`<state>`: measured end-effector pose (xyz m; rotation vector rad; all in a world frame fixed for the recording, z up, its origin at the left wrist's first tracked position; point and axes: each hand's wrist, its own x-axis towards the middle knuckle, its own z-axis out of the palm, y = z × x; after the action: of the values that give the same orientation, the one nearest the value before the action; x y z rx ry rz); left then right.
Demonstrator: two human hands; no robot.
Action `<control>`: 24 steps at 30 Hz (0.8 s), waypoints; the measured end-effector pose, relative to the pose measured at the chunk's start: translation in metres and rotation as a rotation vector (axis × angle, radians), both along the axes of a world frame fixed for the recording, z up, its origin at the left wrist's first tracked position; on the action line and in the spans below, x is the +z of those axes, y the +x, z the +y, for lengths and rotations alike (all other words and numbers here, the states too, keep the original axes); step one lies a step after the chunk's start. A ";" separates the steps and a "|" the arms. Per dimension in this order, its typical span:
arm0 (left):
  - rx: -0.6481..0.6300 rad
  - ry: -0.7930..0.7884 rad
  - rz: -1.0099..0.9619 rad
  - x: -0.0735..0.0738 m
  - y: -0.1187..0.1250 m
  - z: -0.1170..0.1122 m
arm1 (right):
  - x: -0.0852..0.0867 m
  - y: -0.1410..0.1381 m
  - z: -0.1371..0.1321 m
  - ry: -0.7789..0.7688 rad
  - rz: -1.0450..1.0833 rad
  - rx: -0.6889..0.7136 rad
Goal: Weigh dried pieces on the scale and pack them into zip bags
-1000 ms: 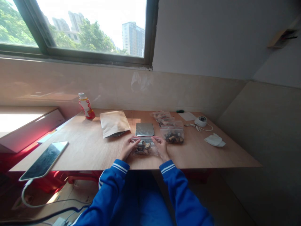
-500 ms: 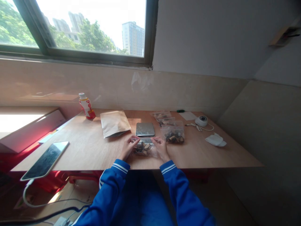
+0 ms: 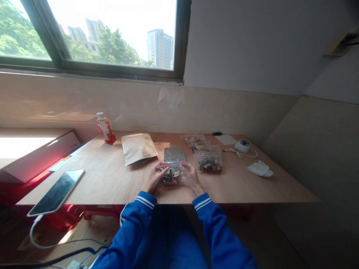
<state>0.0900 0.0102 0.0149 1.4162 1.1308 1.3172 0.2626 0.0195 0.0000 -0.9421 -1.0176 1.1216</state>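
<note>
A clear zip-lock bag with dark and pale dried slices, perhaps mushrooms, is between my two hands near the table's front edge. My left hand grips its left upper corner, thumb on the near face. On the other side, my right hand pinches the right upper part. The bag's top strip runs across between the fingers. Right behind it lies a small flat scale with a metal plate, partly covered by the bag's top. A filled zip-lock bag stands to the right of my right hand.
Several more filled bags lie in a row behind. A kraft pouch and a drink bottle are at the left back, a phone at the left edge. To the right are a white camera with cable and a crumpled tissue.
My hands have shifted slightly and the bag's top strip now shows stretched across between them. The whole view has moved a little; the other things stay put.
</note>
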 end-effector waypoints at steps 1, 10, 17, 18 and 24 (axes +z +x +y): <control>-0.001 -0.001 0.006 -0.001 0.000 0.001 | 0.000 -0.001 0.000 0.001 -0.008 0.007; 0.004 -0.026 -0.019 -0.009 -0.001 0.003 | 0.000 -0.005 0.003 0.037 -0.122 0.001; 0.016 -0.001 -0.004 -0.008 -0.001 0.003 | 0.001 -0.004 0.001 0.081 -0.153 -0.010; 0.025 0.003 0.003 -0.007 -0.001 0.002 | 0.000 -0.004 0.001 0.079 -0.135 -0.009; 0.052 0.036 0.000 -0.004 0.000 0.001 | -0.010 -0.007 0.007 0.041 -0.030 -0.004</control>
<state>0.0897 0.0116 0.0107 1.4210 1.1565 1.3805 0.2556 0.0263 -0.0096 -0.9307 -1.0588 1.0825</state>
